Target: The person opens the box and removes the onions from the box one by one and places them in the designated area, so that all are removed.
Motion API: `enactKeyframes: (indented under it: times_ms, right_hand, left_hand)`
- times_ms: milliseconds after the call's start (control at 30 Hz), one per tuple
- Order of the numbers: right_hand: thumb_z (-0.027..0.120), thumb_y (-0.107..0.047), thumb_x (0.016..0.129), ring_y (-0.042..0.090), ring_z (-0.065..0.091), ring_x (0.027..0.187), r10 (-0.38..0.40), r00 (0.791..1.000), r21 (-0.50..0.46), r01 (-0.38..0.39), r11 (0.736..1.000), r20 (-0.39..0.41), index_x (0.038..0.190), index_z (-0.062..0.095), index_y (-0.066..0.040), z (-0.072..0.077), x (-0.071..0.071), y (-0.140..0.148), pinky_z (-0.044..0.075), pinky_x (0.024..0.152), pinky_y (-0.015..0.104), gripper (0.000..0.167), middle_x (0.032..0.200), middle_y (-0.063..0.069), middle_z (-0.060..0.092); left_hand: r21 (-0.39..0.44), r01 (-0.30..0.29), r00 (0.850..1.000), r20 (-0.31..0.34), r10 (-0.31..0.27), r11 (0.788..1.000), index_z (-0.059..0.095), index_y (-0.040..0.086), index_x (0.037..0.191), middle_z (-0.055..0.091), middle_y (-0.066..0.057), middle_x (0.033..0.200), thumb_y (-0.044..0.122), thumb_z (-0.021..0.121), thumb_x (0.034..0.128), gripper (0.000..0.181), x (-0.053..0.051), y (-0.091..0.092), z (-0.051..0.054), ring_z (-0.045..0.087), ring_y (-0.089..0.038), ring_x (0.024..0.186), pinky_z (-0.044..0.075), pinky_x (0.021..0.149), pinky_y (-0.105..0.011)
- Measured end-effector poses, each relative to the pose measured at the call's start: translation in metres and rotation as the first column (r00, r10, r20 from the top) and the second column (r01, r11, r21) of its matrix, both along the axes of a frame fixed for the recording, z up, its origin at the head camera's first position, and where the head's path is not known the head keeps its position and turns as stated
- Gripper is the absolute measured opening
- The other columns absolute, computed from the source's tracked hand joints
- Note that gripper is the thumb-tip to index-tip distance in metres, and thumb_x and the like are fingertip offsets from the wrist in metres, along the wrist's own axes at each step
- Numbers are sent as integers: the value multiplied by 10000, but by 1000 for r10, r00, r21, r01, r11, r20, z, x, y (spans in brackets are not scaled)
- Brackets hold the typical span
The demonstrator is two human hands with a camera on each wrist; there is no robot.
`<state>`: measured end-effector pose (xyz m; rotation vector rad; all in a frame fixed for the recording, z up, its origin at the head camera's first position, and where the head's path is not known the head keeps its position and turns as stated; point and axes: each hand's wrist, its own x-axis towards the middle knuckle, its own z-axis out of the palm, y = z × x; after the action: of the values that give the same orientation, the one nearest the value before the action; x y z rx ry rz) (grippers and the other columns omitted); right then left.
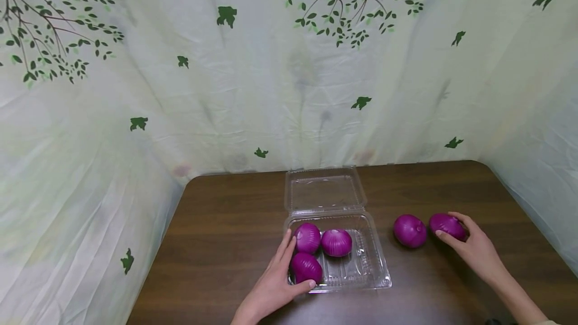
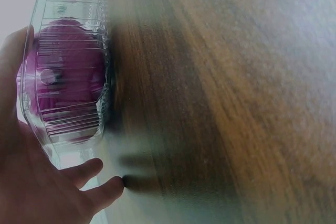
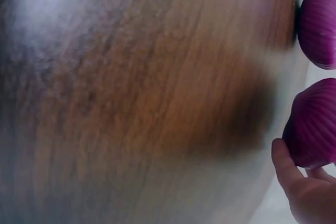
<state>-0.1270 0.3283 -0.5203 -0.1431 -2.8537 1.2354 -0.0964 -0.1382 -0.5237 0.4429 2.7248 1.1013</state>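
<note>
A clear plastic clamshell container (image 1: pixel 343 275) lies with its lid folded back. In its left part sit a red onion (image 1: pixel 307 238), a second red onion (image 1: pixel 336 242) beside it and a third red onion (image 1: pixel 306 268) at the front. My left hand (image 1: pixel 276 281) rests against the container's front-left corner, fingers extended along the left side and thumb on the front rim. My right hand (image 1: pixel 478 251) grips a red onion (image 1: pixel 447 226) between thumb and fingers. Left of that onion, another red onion (image 1: pixel 410 231) stands on the table. In the right wrist view, fingertips touch the held onion (image 3: pixel 315 124).
The transparent lid (image 1: pixel 325 189) lies flat behind the container, toward the back edge of the brown wooden table (image 1: pixel 226 224). A pale curtain (image 1: pixel 316 74) with leaf prints hangs behind and at both sides. A small dark object (image 1: pixel 493 322) shows at the bottom edge.
</note>
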Motion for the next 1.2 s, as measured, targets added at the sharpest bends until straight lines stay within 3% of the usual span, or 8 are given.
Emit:
enactKeyframes:
  times_ms: [100,533,867,1033,1200]
  right_hand:
    - [642,-430,946,532,486,1147,19,1000,11,-19,1000,13,1462,325,46,-5,-1,1,470,823,596,770,1353,390,408]
    - [618,-477,946,564,449,1178,47,994,-8,-47,999,96,1494,232,61,-5,3,-2,456,852,621,859,1381,411,351]
    - [613,-472,950,579,352,1249,33,995,-42,-29,999,95,1506,165,79,-6,10,-4,364,909,683,902,1431,406,288]
    - [636,-431,949,591,316,1270,-2,1000,-35,2,999,10,1518,184,58,-1,15,-9,318,911,715,875,1423,409,307]
    - [698,-324,927,547,367,1248,-13,984,10,15,1000,-179,1491,324,12,6,20,-22,339,889,689,755,1418,343,381]
  left_hand:
    - [-4,-1,1000,3,1,1000,207,176,1583,19,75,1646,652,697,792,1045,0,0,-1,245,-337,1440,366,1020,-606]
    - [7,1,1000,5,-1,1000,210,170,1581,24,46,1650,617,718,797,1036,-1,0,-1,236,-330,1443,358,1021,-615]
    - [7,-2,1000,13,2,1000,208,184,1583,20,70,1647,628,710,798,1032,0,1,0,239,-330,1443,364,1014,-619]
    - [3,-2,1000,14,2,1000,206,187,1583,15,82,1646,645,703,793,1040,0,1,0,236,-333,1443,363,1016,-618]
    - [5,-3,1000,8,3,1000,209,184,1582,16,81,1646,627,714,794,1035,0,1,0,239,-329,1443,363,1019,-613]
